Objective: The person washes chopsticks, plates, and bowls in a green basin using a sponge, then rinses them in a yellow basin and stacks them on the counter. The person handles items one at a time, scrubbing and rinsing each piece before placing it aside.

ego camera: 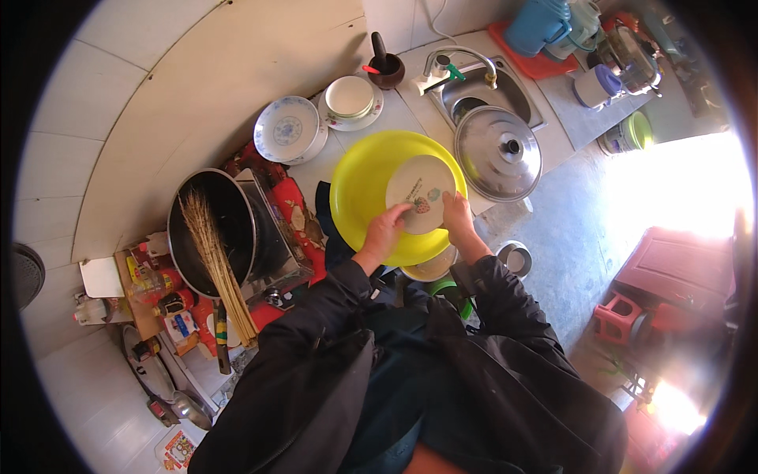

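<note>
A round white plate [414, 183] with a printed strawberry and lettering is held between both my hands. My left hand [382, 233] grips its lower left rim, and my right hand [458, 218] grips the lower right rim. Beneath the plate is a large yellow plastic basin [361, 189], at the edge of the counter. The plate hides part of the basin's inside. Behind the basin stand a stack of blue-patterned white dishes [288, 130] and a small white bowl [349, 96] on a flower-patterned plate [353, 124].
A steel pot lid [498, 154] leans over the sink [515, 89] edge, below a faucet [462, 59]. Left stands a wok [222, 195] holding a straw whisk [207, 231] on a stove. A dark mortar with pestle [388, 74] is at the back. Blue jug [536, 26] stands far right.
</note>
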`<state>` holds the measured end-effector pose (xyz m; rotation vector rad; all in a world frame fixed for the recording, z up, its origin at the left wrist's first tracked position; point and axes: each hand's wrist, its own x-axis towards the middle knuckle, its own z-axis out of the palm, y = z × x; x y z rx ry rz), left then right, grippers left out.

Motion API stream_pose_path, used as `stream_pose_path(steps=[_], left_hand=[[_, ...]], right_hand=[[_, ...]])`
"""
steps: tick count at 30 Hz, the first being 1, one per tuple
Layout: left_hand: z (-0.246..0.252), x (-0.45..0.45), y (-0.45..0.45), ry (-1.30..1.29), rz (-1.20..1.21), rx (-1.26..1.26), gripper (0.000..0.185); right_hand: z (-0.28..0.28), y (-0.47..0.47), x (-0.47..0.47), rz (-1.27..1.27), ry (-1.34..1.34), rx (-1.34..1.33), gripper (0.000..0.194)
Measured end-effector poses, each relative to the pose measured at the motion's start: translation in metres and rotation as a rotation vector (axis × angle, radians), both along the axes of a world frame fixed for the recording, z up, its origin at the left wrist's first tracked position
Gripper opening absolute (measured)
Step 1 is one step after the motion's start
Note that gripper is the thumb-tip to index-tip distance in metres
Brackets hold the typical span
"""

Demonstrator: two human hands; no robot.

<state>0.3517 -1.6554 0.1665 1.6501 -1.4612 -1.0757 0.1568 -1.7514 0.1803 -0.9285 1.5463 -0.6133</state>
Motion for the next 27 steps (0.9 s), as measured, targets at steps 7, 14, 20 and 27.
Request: stream_pose_path(steps=[7, 14, 20, 27], left_hand=[[0.044, -0.005, 0.006, -0.184, -0.356, 0.079, 0.048], [0.013, 0.030, 0.016, -0.728, -0.391, -0.008, 0.056], [0.030, 0.004, 0.010, -0.250, -0.511, 0.246, 0.054], [0.039, 0.017, 0.005, -0.321, -0.572, 0.148, 0.034]], right_hand=[[-0.015, 0.008, 0.019, -0.027, -0.152, -0.069, 0.035], [-0.039, 0.014, 0.027, -0.090, -0.197, 0.078, 0.036], [-0.054, 0.015, 0.028, -0.079, -0.141, 0.236, 0.039], [-0.080, 0.010, 0.022, -0.142, -0.336, 0.490, 0.048]])
